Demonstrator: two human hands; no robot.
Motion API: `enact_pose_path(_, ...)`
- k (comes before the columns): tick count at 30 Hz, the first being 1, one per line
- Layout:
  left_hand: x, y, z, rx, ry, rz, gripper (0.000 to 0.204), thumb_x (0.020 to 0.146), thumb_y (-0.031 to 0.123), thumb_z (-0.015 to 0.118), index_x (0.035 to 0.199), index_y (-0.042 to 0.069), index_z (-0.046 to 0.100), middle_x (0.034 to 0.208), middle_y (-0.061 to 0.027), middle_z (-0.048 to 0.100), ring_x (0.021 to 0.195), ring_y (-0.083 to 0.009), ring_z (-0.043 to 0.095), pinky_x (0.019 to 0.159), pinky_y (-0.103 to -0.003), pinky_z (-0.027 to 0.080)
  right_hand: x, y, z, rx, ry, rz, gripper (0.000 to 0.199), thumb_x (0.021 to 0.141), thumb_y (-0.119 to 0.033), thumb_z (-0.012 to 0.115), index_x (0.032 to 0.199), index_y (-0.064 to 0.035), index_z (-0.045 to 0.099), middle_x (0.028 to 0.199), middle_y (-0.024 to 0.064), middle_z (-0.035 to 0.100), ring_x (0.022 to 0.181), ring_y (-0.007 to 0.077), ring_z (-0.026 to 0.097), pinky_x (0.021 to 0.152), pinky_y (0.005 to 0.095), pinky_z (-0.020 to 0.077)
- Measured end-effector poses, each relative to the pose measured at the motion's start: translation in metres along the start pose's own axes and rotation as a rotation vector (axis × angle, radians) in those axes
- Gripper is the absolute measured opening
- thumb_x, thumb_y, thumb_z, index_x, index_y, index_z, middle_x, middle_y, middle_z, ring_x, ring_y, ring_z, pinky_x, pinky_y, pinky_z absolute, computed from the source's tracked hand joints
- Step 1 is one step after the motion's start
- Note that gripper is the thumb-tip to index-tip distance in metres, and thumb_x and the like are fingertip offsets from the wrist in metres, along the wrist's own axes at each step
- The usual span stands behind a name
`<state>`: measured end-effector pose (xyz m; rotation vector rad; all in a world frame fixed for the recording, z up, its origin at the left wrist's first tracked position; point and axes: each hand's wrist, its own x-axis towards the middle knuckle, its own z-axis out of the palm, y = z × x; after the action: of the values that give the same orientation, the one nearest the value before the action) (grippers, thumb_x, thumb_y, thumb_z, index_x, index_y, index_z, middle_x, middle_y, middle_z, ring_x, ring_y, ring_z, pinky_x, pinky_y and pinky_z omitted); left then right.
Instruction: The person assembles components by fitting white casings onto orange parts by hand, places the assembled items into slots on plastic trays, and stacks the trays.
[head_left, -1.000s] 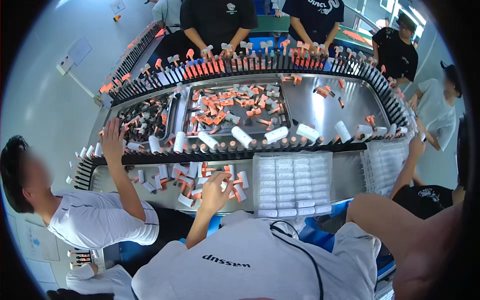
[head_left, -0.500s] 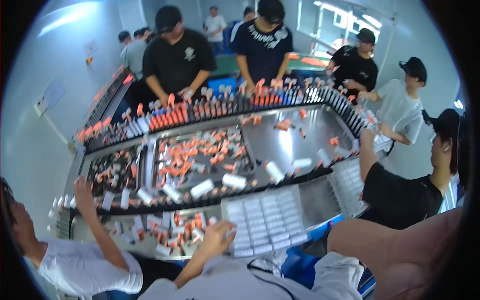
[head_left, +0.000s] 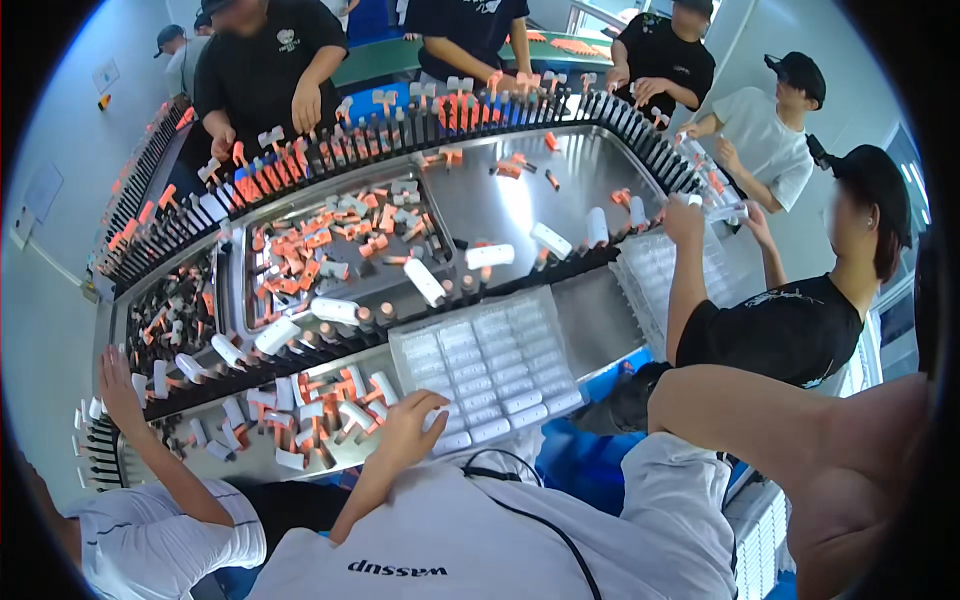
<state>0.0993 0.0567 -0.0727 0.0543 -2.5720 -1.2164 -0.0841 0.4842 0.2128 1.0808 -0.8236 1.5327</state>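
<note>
The left hand (head_left: 408, 428) reaches over 1 tray's (head_left: 405, 364) edge.

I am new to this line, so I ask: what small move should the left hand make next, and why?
Perhaps the left hand should ease its thumb and fingers onto the white oblong piece in the near-left corner of the clear tray: they are parted and curve over the tray's left edge, beside that piece.

Dark lettering (head_left: 398, 568) on white shirt (head_left: 450, 520), pale print (head_left: 288, 40) on black shirt (head_left: 225, 75)
</note>
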Motion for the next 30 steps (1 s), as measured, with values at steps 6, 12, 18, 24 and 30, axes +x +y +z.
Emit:
enact_pose_path(6,0.001,-0.001,0.011,-0.022,-0.119,-0.006,0.018,0.09,0.01,0.071,0.107,0.006,0.068,0.103,-0.0133,0.068,0.095,-0.0328,0.069,0.079,-0.042,0.056,0.004,-0.024,0.0,-0.049,-0.041,0.045,0.05,0.084,-0.042,0.07,0.119,-0.0098,0.059,0.107,0.0127,0.056,0.108,0.0279,0.053,0.104,0.0401,0.0383)
enact_pose_path(12,0.002,0.002,0.022,0.039,-0.223,-0.001,0.021,0.091,0.013,0.07,0.11,0.005,0.068,0.109,-0.0143,0.067,0.102,-0.0364,0.066,0.086,-0.045,0.055,0.022,-0.035,0.005,-0.139,-0.094,0.059,0.049,0.084,-0.041,0.071,0.12,-0.0105,0.059,0.106,0.0121,0.056,0.107,0.0271,0.053,0.103,0.0394,0.0389)
enact_pose_path(18,0.009,-0.014,0.043,0.142,-0.333,-0.062,0.028,0.087,0.015,0.072,0.113,0.005,0.069,0.108,-0.0154,0.066,0.104,-0.0372,0.064,0.089,-0.046,0.053,-0.077,0.015,0.159,-0.386,-0.071,0.396,0.039,0.069,-0.01,0.089,0.102,-0.0005,0.069,0.088,0.001,0.067,0.076,0.0163,0.062,0.063,0.0277,0.047)
enact_pose_path(24,0.01,-0.028,0.058,0.284,-0.4,0.056,0.029,0.085,0.022,0.074,0.109,0.007,0.069,0.108,-0.0126,0.064,0.106,-0.0344,0.063,0.087,-0.046,0.055,-0.282,0.071,0.033,-0.746,-1.613,1.028,0.023,0.079,-0.013,0.071,0.101,-0.0083,0.075,0.106,0.015,0.071,0.102,0.0385,0.068,0.089,0.0484,0.0551)
enact_pose_path(30,0.01,-0.019,0.076,0.284,-0.464,0.029,0.025,0.084,0.028,0.077,0.101,0.01,0.071,0.105,-0.0098,0.063,0.102,-0.0311,0.065,0.084,-0.045,0.056,-0.347,0.021,-0.028,-0.724,-1.624,1.189,0.029,0.072,-0.004,0.075,0.1,-0.0114,0.075,0.107,0.01,0.065,0.112,0.033,0.06,0.094,0.0433,0.0534)
